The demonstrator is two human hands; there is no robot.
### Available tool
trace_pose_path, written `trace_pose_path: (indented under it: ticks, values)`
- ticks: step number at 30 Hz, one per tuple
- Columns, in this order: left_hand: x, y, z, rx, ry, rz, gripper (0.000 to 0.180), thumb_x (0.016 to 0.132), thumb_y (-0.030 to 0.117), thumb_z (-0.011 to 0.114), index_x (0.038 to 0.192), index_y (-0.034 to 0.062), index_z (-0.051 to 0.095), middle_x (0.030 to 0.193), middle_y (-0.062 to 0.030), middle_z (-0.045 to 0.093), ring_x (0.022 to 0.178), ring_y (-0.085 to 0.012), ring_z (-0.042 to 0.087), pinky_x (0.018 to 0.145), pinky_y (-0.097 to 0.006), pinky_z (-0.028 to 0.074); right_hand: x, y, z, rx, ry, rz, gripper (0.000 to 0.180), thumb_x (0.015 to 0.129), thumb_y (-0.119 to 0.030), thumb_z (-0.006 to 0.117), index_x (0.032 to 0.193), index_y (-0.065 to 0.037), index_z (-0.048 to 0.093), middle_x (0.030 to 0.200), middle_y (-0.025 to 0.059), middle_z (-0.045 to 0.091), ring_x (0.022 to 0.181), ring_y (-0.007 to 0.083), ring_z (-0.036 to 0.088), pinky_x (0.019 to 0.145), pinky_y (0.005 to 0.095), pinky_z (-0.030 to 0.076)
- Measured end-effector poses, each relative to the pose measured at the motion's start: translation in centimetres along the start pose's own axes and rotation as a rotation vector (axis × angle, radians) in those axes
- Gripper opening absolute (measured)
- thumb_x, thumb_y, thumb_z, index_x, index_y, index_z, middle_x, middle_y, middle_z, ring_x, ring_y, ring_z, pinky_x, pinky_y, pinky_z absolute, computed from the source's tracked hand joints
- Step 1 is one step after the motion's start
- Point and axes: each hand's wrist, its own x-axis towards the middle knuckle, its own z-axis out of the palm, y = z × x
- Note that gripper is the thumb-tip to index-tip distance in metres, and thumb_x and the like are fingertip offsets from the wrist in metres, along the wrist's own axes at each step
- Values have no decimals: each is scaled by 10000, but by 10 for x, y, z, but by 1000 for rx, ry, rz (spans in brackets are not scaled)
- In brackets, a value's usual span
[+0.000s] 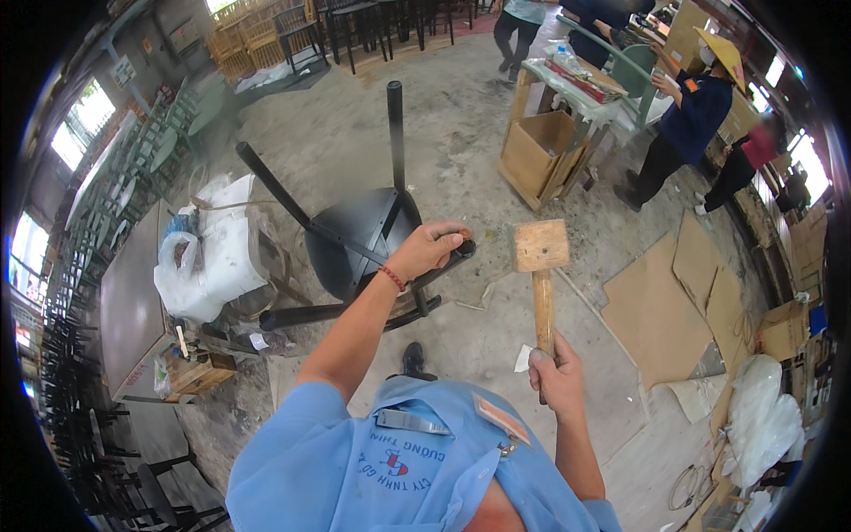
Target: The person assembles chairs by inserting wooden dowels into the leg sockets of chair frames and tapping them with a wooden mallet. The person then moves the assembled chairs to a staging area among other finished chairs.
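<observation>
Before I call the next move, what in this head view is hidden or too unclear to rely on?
- Tip of the black stool leg: covered by the left hand, so any small part pinched there is hidden.
- Black overturned stool's round seat: its underside joints are too dark to read.
- Wooden mallet: handle end hidden inside the right hand.
- Floor under the stool: blocked by the seat.

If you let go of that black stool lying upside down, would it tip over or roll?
Probably not roll: the black stool rests on its flat seat, legs splayed up. It looks stiff, likely metal or wood. The left hand steadies one leg, so a hit might rock it.
</observation>
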Motion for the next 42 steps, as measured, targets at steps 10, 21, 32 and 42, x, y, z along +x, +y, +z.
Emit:
trace_pose_path:
  ticks: [10, 21, 32, 42]
  values:
    - [5, -6, -2, 27, -73, 0, 403, 964, 345, 620, 1222, 37, 655, 683, 26, 560, 579, -69, 458, 539, -232, 385, -1, 10, -1, 111, -62, 55, 499, 883, -28, 564, 1349, -38, 389, 714, 27, 528, 524, 85, 487, 442, 242, 389]
    - [1, -6, -2, 89, -82, 41, 318, 969, 242, 619, 1213, 42, 655, 654, 24, 539, 575, -65, 462, 546, -241, 399, 13, -48, 5, -531, -87, 1, 542, 904, -154, 604, 1417, -53, 462, 815, 125, 654, 673, 175, 642, 652, 305, 505]
    - [-1, -11, 0, 104, -64, 81, 310, 969, 220, 616, 1224, 48, 656, 640, 14, 543, 578, -65, 469, 560, -252, 413, 21, -86, 11, -829, -54, -175, 523, 891, -150, 630, 1384, -40, 495, 954, 250, 663, 871, 355, 675, 795, 377, 510]
    - [-7, -16, -6, 9, 148, 97, 376, 937, 223, 638, 1274, 56, 613, 757, -26, 624, 616, -105, 539, 594, -272, 459, 26, -80, 2, -760, -26, -98, 521, 888, -110, 624, 1393, -62, 506, 844, 149, 654, 720, 207, 633, 705, 335, 505]
